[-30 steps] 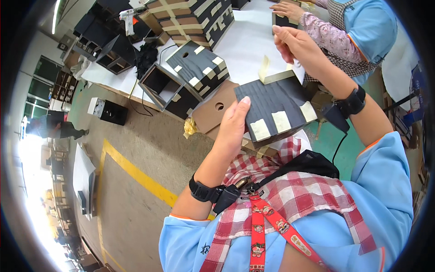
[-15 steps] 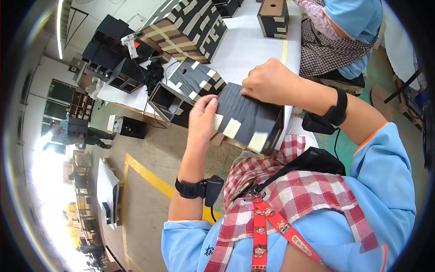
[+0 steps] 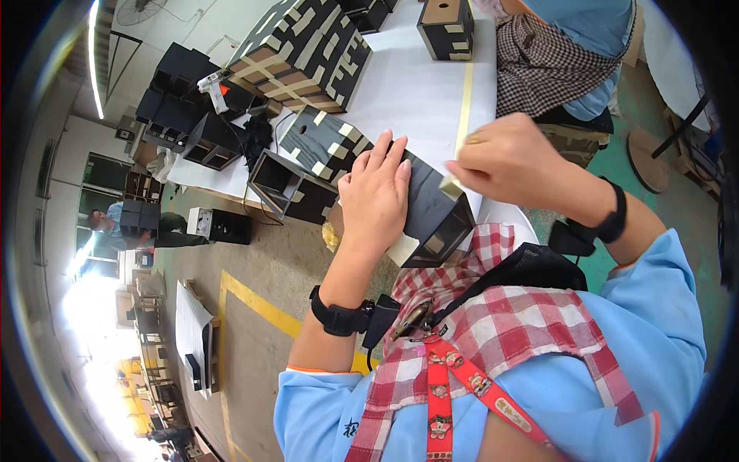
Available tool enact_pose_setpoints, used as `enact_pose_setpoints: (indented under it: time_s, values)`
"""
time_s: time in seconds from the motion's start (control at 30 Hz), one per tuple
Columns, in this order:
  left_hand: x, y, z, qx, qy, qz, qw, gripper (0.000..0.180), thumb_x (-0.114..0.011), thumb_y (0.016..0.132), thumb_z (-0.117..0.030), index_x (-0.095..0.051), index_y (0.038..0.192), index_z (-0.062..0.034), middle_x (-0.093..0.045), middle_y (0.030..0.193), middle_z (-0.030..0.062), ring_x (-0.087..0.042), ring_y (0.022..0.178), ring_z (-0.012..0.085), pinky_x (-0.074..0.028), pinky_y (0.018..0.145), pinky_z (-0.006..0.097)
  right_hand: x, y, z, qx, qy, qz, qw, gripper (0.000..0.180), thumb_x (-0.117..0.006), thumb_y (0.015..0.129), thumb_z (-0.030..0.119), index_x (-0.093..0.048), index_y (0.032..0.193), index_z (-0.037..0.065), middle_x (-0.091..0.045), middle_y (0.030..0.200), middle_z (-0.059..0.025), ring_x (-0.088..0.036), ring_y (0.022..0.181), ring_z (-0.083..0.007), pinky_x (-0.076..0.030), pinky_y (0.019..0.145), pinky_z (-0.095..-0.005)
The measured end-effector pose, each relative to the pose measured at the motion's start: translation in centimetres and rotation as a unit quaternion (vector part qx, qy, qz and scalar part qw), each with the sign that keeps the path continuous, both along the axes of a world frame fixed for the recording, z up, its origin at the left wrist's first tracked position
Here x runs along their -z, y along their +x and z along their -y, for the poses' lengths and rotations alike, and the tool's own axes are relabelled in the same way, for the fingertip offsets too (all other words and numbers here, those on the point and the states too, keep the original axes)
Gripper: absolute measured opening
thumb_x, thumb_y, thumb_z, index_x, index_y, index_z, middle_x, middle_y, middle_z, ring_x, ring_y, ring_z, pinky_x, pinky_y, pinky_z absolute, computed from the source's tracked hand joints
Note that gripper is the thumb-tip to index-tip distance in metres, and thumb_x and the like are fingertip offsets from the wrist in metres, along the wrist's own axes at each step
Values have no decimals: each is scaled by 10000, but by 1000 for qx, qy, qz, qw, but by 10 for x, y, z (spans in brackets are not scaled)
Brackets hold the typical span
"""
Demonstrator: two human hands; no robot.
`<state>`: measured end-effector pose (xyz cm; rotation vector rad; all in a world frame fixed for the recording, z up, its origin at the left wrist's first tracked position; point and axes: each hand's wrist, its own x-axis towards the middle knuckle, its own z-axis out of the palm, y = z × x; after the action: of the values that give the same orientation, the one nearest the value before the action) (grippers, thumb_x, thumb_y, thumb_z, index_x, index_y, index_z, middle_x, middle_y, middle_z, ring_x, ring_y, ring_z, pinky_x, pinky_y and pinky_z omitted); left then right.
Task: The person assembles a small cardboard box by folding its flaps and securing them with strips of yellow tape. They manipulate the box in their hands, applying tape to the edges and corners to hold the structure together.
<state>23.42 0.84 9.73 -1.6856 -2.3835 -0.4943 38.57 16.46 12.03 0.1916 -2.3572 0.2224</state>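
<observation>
A black wood-grain box point(image 3: 433, 206) stands close in front of me at the table's edge, its framed opening turned toward me. My left hand point(image 3: 375, 192) lies flat across the box's left part, fingers stretched out. A pale tape patch point(image 3: 403, 250) shows below that hand on the box's near left edge. Above the box's right side, my right hand point(image 3: 504, 163) is closed in a pinch. From its fingertips sticks a short piece of pale tape point(image 3: 450, 185), beside the box's right edge; whether it still touches the box, I cannot tell.
A taped box with a round hole point(image 3: 323, 142) and an open black box point(image 3: 289, 185) stand left of my work. Behind are a large stack of taped boxes point(image 3: 304, 58) and a glue gun point(image 3: 213, 91). A co-worker point(image 3: 558, 65) sits at the right, near another box point(image 3: 446, 29).
My left hand has gone from the box's left side to lying flat on top. My right hand has moved right and toward me, with tape now showing in its fingers. The box has turned.
</observation>
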Motion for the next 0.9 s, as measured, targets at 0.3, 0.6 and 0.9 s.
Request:
enact_pose_setpoints:
  time_s: [0.3, 0.6, 0.9]
  values:
    - [6, 9, -3, 9, 27, -1, 1000, 358, -450, 919, -283, -535, 1232, -133, -481, 1322, 61, -463, 1167, 252, -348, 925, 386, -19, 48, 23, -39, -49, -41, 997, 233, -644, 707, 41, -477, 547, 66, -405, 476, -34, -429, 412, -188, -308, 406, -315]
    - [-26, 16, 2, 128, 234, 644, 717, 573, -314, 967, -451, -397, 1319, -6, -428, 1337, 194, -410, 1243, 299, -299, 1031, 410, -50, 32, 52, -290, -549, 41, 783, 281, -445, 927, 191, -553, 731, 21, -599, 1014, -202, -599, 918, -240, -442, 830, -363]
    - [-63, 28, 62, 193, 136, 839, 490, 791, -305, 882, -627, -331, 1328, 26, -475, 1251, 148, -473, 1159, 248, -405, 960, 370, -31, -31, 83, -341, -272, -10, 900, 98, -628, 806, 84, -594, 763, 3, -567, 1124, -202, -595, 925, -314, -471, 781, -344]
